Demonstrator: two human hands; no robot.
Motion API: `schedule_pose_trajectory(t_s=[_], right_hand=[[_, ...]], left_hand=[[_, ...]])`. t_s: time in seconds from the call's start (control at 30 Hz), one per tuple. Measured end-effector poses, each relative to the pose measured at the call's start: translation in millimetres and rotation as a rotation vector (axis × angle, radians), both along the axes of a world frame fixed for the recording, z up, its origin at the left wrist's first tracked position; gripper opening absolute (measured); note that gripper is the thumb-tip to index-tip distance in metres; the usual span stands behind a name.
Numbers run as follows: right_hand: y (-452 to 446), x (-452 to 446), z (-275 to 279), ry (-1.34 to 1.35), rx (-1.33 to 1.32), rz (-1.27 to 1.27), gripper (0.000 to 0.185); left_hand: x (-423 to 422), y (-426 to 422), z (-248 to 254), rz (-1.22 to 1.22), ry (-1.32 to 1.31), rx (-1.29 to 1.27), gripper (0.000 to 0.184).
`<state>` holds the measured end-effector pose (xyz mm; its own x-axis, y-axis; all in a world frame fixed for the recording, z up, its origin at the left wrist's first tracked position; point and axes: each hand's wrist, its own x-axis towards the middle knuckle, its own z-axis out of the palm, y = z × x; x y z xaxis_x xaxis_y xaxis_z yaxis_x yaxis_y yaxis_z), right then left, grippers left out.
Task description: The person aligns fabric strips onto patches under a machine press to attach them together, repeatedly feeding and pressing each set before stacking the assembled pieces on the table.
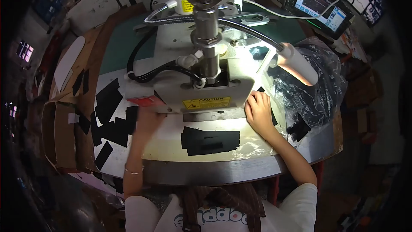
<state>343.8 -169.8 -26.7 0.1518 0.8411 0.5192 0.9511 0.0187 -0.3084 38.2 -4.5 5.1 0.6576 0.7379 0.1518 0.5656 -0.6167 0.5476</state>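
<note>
My left hand (149, 122) is smeared by motion beside the left end of the machine head (171, 93), just below a red patch on it. Whether that hand holds anything cannot be made out. At the head's right end, my right hand (260, 111) rests low with its fingers bent and close together. Its fingertips are partly hidden, and I cannot make out what is in them. Between my hands, a stack of black fabric pieces (210, 141) lies on the pale work surface (167, 152), in front of the metal bar (212, 115) under the head.
More black pieces (116, 131) are scattered at the left. A clear plastic bag (313, 86) with dark contents sits at the right. A white lamp (298, 64) hangs over that side. A lit screen (319, 8) stands at the back right, and a cardboard box (65, 131) at the left edge.
</note>
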Motion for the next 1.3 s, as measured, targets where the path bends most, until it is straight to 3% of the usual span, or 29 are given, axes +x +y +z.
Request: schedule_pose_trajectory(t_s=[0.13,0.2,0.27,0.33,0.4,0.47,0.5,0.63,0.73,0.83,0.97,1.07,1.13,1.3], right_hand=[[-6.7,12.2,2.2,0.018,0.001,0.0,0.027],[-11.8,17.1,0.4,-0.013,-0.027,-0.015,0.03],[-15.7,24.2,-10.7,0.008,-0.006,0.002,0.032],[-22.8,20.1,-9.2,0.033,-0.005,0.013,0.032],[-26.8,13.5,-5.7,0.013,0.002,-0.03,0.031],[-20.3,5.6,-7.2,0.039,0.036,-0.006,0.028],[-17.2,2.1,-9.1,0.049,0.057,-0.006,0.026],[-10.1,-11.1,-10.4,0.118,0.041,-0.013,0.024],[-4.4,-19.9,-10.5,0.161,0.056,-0.007,0.023],[-2.0,-24.0,-11.1,0.17,0.084,-0.01,0.022],[-2.2,-22.9,-12.7,0.139,0.072,-0.029,0.021],[-2.6,-21.0,-10.1,0.13,0.066,-0.037,0.022],[-5.1,-17.3,-3.0,0.213,0.056,0.008,0.02],[-14.5,-13.9,23.8,0.553,0.046,-0.024,0.018]], left_hand=[[-36.0,34.5,14.5,-0.121,0.021,-0.023,0.029],[-40.3,41.1,1.4,0.013,-0.081,-0.315,0.039],[-35.4,36.0,3.9,0.021,-0.055,-0.191,0.043],[-52.3,57.1,-44.7,-0.042,-0.198,-0.188,0.041],[-42.7,44.7,-22.6,-0.043,-0.202,-0.095,0.039],[-35.3,35.1,-5.6,0.074,-0.248,-0.311,0.041],[-27.4,22.2,14.4,0.073,-0.227,-0.205,0.029],[-40.0,29.8,10.0,-0.027,-0.056,-0.006,0.007],[-46.5,31.6,-2.7,-0.051,-0.144,0.199,0.008],[-40.7,22.2,2.2,0.044,-0.235,0.207,0.009],[-27.2,7.4,39.6,0.009,-0.131,-0.025,0.01],[-31.9,16.1,10.0,-0.044,-0.081,-0.084,0.018],[-19.5,5.6,11.9,-0.071,-0.183,-0.284,0.011],[-17.0,1.0,-3.1,-0.14,-0.201,-0.285,0.016]])
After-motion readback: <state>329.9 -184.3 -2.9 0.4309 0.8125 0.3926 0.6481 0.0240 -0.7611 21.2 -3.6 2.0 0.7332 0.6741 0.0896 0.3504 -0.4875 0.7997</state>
